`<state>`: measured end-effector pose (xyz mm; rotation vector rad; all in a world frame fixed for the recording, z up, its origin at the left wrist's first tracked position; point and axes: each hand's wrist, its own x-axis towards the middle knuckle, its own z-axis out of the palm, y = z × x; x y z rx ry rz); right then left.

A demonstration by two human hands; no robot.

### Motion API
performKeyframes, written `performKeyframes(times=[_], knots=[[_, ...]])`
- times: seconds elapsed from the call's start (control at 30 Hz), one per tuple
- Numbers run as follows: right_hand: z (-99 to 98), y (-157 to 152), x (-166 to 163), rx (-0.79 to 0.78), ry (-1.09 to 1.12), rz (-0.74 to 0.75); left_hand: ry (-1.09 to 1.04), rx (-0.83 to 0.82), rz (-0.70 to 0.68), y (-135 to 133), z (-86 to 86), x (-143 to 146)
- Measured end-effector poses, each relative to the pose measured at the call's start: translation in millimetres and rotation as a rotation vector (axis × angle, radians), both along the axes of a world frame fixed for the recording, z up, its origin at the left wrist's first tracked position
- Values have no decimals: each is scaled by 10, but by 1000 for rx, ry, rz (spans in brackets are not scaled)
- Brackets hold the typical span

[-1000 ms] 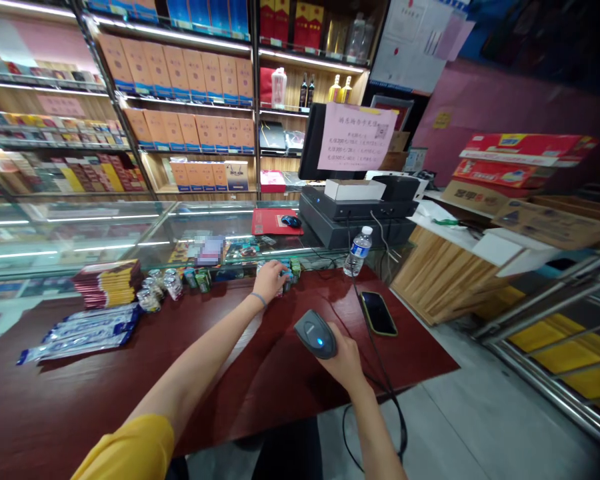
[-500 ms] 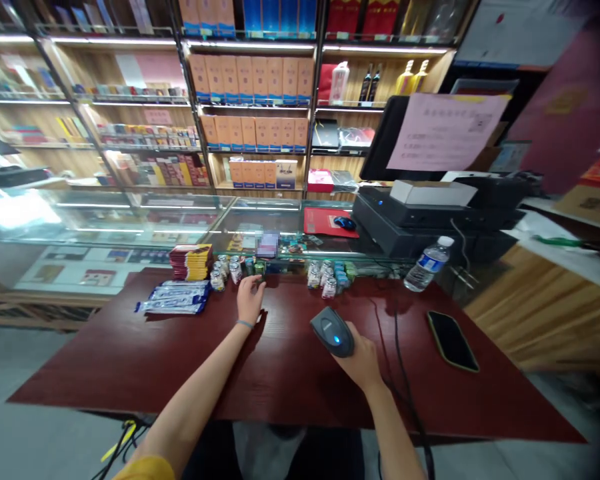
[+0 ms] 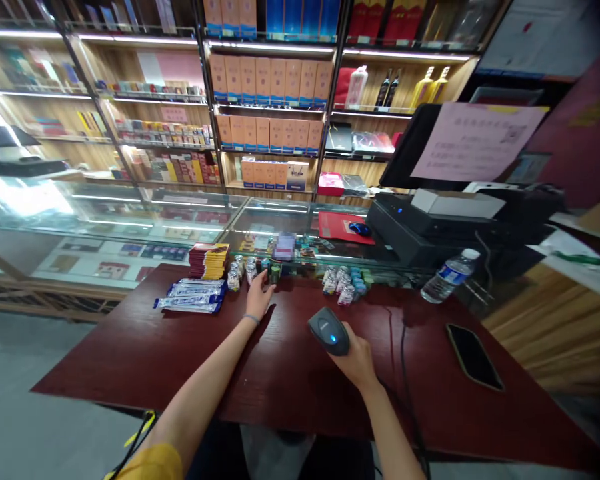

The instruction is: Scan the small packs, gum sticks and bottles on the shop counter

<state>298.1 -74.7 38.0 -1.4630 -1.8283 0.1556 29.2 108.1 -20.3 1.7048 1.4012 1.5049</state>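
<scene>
My right hand [image 3: 359, 361] grips a dark handheld barcode scanner [image 3: 329, 330] with a blue light, held just above the dark red table [image 3: 130, 353]. Its cable [image 3: 403, 373] trails back over the table. My left hand [image 3: 257, 297] reaches forward, fingers stretched toward a small green box [image 3: 275, 273] at the left cluster of small jars [image 3: 239, 272]. A second cluster of small jars and boxes [image 3: 345, 285] stands to the right of it.
A stack of red-yellow packs [image 3: 209, 260] and blue-white long packets [image 3: 193, 297] lie at the left. A water bottle [image 3: 450, 275], a phone [image 3: 474, 365], and a cash register [image 3: 430, 220] are at the right. A glass counter [image 3: 130, 220] and stocked shelves stand behind.
My left hand moved from the right cluster of small items over to the left cluster. The view swung to the left. My right hand keeps hold of the scanner.
</scene>
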Motion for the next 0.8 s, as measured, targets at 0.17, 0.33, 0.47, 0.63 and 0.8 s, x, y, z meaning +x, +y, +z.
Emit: performKeyframes(times=[0.17, 0.33, 0.47, 0.63, 0.8], knots=[[5, 32, -5, 14, -9, -7, 55, -26, 37, 227, -51, 216], [-22, 135, 24, 48, -62, 0, 41, -24, 127, 302, -72, 325], [-85, 263, 74, 89, -105, -4, 63, -48, 166, 312, -65, 343], [-188, 388, 94, 200, -198, -15, 66, -80, 191, 282, -7, 336], [-264, 374, 67, 356, -256, 63, -242, -110, 32, 39, 52, 294]])
